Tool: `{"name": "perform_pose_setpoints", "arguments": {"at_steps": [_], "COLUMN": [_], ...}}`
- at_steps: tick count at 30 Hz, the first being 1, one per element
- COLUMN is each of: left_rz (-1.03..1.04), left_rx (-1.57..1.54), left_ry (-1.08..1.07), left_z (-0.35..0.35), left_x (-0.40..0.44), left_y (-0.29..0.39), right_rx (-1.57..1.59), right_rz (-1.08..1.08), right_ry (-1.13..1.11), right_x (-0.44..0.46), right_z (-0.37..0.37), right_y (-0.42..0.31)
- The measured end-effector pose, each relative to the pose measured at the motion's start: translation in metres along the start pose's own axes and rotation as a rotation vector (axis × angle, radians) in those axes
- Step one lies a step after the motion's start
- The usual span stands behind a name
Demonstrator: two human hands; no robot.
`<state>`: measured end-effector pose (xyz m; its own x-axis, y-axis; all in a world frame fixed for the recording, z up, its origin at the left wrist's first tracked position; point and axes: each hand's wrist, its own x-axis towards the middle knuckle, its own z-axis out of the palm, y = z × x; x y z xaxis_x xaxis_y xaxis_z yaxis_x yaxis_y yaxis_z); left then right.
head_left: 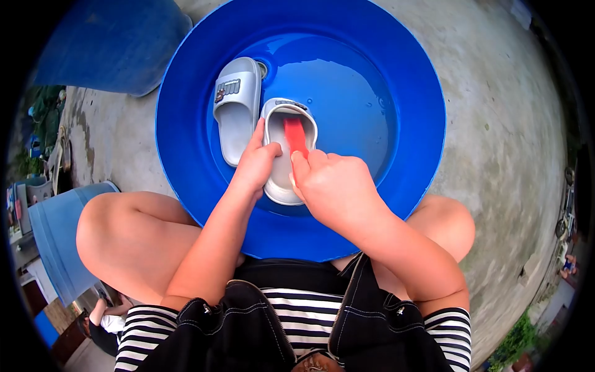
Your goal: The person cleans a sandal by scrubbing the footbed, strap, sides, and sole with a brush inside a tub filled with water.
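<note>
A light grey slide slipper [282, 183] is tilted toward me inside the blue basin [418, 118]. My left hand [255, 164] grips its left side, thumb on the footbed. My right hand [339, 186] is closed around a red brush [295, 135], whose far end reaches under the slipper's strap; its bristles are hidden. Just left of this slipper lies a second grey slipper [237, 127], sole down, with a dark raised badge on its strap. Shallow water [347, 108] covers the basin's floor.
A round drain fitting [263, 69] shows by the second slipper's toe. A big blue barrel [118, 43] stands at upper left, and a lighter blue bucket [65, 229] beside my left knee. Concrete ground [489, 136] surrounds the basin. Another person [108, 319] appears at lower left.
</note>
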<state>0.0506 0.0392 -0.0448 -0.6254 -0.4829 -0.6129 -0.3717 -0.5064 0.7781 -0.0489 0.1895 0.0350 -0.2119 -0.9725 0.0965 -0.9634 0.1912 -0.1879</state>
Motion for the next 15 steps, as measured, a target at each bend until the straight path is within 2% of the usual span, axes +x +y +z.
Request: {"name": "perform_pose_setpoints", "arguments": {"at_steps": [6,10,12,15], "left_rz": [0.008,0.027,0.015,-0.025], "left_rx": [0.116,0.059,0.037,0.147], "left_ry": [0.049,0.032,0.034,0.049], "left_z": [0.008,0.004,0.005,0.008], "left_x": [-0.005,-0.002,-0.003,-0.006], "left_y": [-0.001,0.001,-0.001,0.002], "right_rx": [-0.027,0.071,0.037,-0.009], "right_rz": [0.092,0.001,-0.006,0.035], "right_ry": [-0.026,0.009,-0.046,-0.028], "right_x": [0.01,0.007,-0.001,0.008], "right_z": [0.031,0.009,-0.001,0.033], "right_y": [0.024,0.007,-0.005,0.01]}}
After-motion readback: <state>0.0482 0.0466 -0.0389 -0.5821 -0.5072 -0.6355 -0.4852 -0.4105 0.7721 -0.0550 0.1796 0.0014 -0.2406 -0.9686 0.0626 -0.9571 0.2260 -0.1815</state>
